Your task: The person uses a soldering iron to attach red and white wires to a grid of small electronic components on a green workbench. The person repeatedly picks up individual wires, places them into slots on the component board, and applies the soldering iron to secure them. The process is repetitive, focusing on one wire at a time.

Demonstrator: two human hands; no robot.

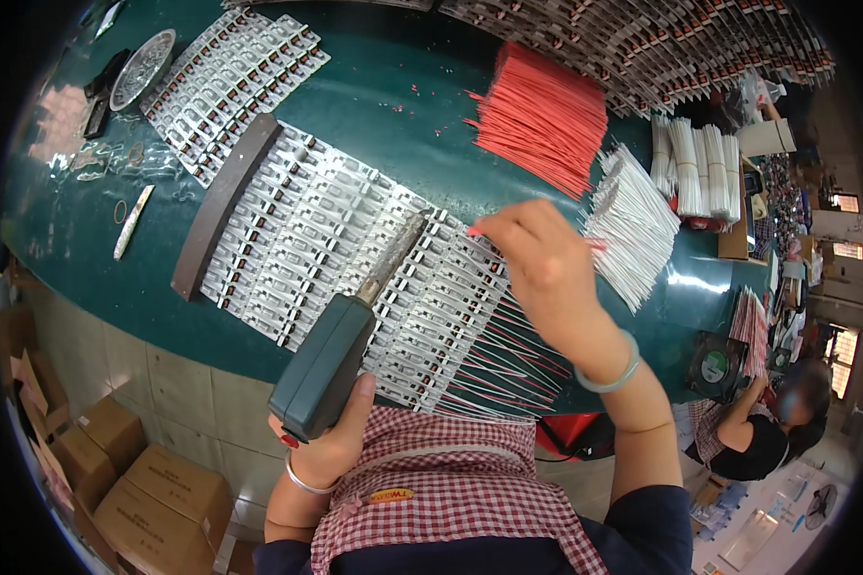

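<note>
My left hand (332,443) is closed round the dark green body of a soldering gun (324,359). Its worn metal tip slants up and away over rows of small silvery parts (297,216), set side by side in strips. Above the far right of these rows, my right hand (545,264) pinches a thin red wire (476,230). The wire's other end sticks out on the right side of the hand. Red and white wires (513,359) trail from the near right edge of the rows. A curved dark bar (225,206) lies across their left end.
Beyond my right hand lie a pile of red wires (542,115) and a pile of white wires (635,225). More strips of parts (244,81) and a metal dish (144,69) are at the far left. A co-worker (762,422) sits at right; cardboard boxes (158,503) stand on the floor.
</note>
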